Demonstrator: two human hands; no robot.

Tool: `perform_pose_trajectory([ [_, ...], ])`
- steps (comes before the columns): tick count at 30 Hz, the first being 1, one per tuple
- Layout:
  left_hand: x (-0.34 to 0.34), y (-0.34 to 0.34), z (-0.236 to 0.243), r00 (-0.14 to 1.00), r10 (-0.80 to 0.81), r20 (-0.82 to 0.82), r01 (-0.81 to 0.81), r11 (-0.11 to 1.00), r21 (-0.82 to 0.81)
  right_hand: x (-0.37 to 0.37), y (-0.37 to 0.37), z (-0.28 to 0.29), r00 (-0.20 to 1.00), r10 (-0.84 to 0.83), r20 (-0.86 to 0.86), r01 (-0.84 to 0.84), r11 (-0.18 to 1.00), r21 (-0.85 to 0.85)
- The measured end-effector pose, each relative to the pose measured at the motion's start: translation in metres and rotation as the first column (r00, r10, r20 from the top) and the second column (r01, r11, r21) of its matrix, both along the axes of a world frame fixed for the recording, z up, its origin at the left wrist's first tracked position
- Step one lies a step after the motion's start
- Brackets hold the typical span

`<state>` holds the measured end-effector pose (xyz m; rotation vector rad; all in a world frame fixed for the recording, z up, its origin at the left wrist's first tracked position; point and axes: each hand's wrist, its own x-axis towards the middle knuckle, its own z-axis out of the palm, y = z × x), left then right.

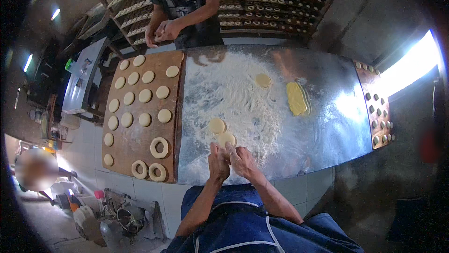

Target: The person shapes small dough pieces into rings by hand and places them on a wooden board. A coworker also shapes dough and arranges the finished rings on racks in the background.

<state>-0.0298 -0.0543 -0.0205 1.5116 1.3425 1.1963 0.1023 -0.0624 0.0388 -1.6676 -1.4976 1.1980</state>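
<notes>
Both of my hands are together at the near edge of the metal table, fingers closed at the lower edge of a pale dough round [226, 138]. My left hand [218, 164] is upright beside it, and my right hand [242, 161] pinches it from the other side. Some of the fingers are hidden behind the hands. Just beyond lies a second dough round [216, 125], close to the held one. Farther off on the floured surface rests another dough round [263, 80].
A wooden board [140, 136] on the left carries several dough rounds and three dough rings [159, 148]. A yellow smear [296, 99] lies right of the flour [243, 108]. Another board [369, 85] with small pieces stands far right. Across the table stands a person [187, 10] before racks [271, 0].
</notes>
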Motion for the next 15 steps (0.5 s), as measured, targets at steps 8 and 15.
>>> perform_pose_trajectory([
  [8, -0.025, 0.025, 0.019, 0.973, -0.095, 0.211, 0.134, 0.975, -0.179, -0.035, 0.013, 0.004, 0.956, -0.12, -0.268, 0.15, 0.984, 0.094],
  [15, -0.081, 0.036, 0.048, 0.962, -0.117, -0.246, 0.121, 0.993, 0.002, -0.063, 0.019, -0.037, 0.984, 0.175, -0.017, -0.173, 0.98, 0.098],
])
